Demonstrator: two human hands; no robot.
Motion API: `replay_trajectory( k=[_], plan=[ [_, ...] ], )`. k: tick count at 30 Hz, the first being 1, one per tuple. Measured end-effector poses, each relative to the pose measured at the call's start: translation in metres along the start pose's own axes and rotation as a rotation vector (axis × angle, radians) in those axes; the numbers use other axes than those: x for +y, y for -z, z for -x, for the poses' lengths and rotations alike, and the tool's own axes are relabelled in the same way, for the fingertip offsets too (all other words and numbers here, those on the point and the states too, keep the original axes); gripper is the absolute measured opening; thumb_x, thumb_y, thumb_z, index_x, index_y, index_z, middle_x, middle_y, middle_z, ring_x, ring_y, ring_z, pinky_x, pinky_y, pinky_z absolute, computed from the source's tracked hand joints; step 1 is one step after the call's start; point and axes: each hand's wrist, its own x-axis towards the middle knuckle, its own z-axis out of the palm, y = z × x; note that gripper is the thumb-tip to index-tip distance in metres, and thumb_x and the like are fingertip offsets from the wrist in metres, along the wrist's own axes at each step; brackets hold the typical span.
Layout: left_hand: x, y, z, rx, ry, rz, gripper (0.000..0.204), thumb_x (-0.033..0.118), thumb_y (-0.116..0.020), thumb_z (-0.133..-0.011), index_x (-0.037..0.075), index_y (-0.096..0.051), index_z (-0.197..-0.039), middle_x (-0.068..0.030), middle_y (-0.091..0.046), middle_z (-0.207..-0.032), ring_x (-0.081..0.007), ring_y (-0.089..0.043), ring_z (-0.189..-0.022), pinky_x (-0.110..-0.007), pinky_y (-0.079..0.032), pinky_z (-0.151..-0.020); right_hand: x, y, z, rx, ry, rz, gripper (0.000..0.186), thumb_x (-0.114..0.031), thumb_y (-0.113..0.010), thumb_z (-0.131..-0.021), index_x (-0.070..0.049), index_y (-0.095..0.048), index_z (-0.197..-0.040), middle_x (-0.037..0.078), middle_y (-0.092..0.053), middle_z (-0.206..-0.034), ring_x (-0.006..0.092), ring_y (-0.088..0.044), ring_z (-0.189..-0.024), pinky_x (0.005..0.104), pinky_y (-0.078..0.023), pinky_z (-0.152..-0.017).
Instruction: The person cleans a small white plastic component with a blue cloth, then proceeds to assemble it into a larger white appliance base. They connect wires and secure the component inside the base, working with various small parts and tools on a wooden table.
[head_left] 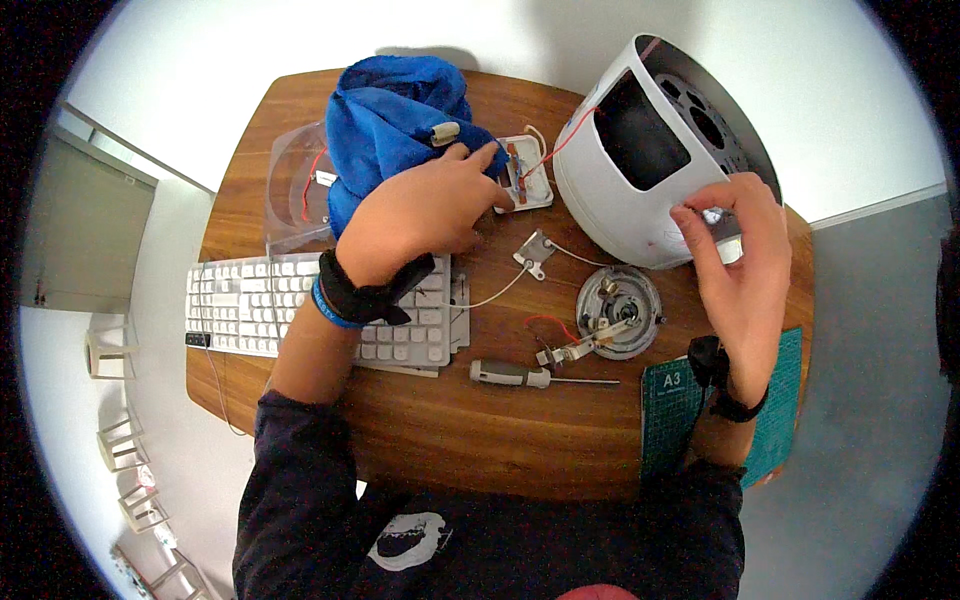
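Note:
My left hand (420, 210) is over the blue cloth (385, 110), fingers apart, beside a small cream piece (444, 133) and a small white open case (535, 185) with wires. My right hand (742, 255) is at the side of the tilted white cylindrical housing (615, 215), thumb and forefinger closed near a small shiny spot; what they hold, if anything, is hidden. A red wire runs from the case to the housing. Below sit a small plate (532, 262) on white wires and a round metal assembly (625, 335) with a bracket and red wire.
A white keyboard (230, 305) lies at the left, a clear plastic container (288, 220) behind it. A screwdriver (505, 373) lies near the front. A green cutting mat (770, 410) is at the right on the wooden table (500, 440). Several chairs stand beyond the left edge.

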Motion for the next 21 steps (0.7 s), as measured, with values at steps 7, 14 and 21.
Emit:
replay_trajectory(
  k=[7, 14, 21],
  plan=[
    [-0.003, -0.016, -0.01, 0.091, -0.088, -0.05, 0.056, 0.015, -0.089, -0.078, 0.014, -0.073, -0.133, -0.0218, -0.045, -0.166, -0.0482, -0.051, -0.141, -0.052, -0.05, -0.117, 0.001, -0.001, 0.002, -0.02, 0.06, 0.041, 0.018, -0.015, -0.084, -0.086, -0.008, -0.07, -0.093, 0.009, -0.066, -0.094, 0.0338, -0.063, -0.092, 0.0439, -0.044, -0.083],
    [-0.01, -0.03, -0.033, 0.108, -0.068, -0.046, 0.072, 0.013, -0.087, -0.079, 0.007, -0.058, -0.145, -0.021, -0.051, -0.16, -0.0489, -0.048, -0.145, -0.055, -0.049, -0.117, 0.003, 0.001, 0.001, -0.035, 0.095, 0.029, 0.018, -0.016, -0.084, -0.086, -0.009, -0.069, -0.094, 0.009, -0.063, -0.093, 0.0336, -0.061, -0.091, 0.0446, -0.042, -0.083],
    [-0.014, -0.017, -0.051, 0.111, -0.011, -0.003, 0.055, 0.002, -0.08, -0.079, 0.001, -0.059, -0.129, -0.021, -0.068, -0.132, -0.0425, -0.064, -0.126, -0.051, -0.053, -0.107, 0.005, 0.005, 0.003, -0.047, 0.091, 0.017, 0.02, -0.017, -0.084, -0.086, -0.01, -0.069, -0.096, 0.008, -0.064, -0.096, 0.033, -0.062, -0.093, 0.0449, -0.044, -0.084]
  ],
)
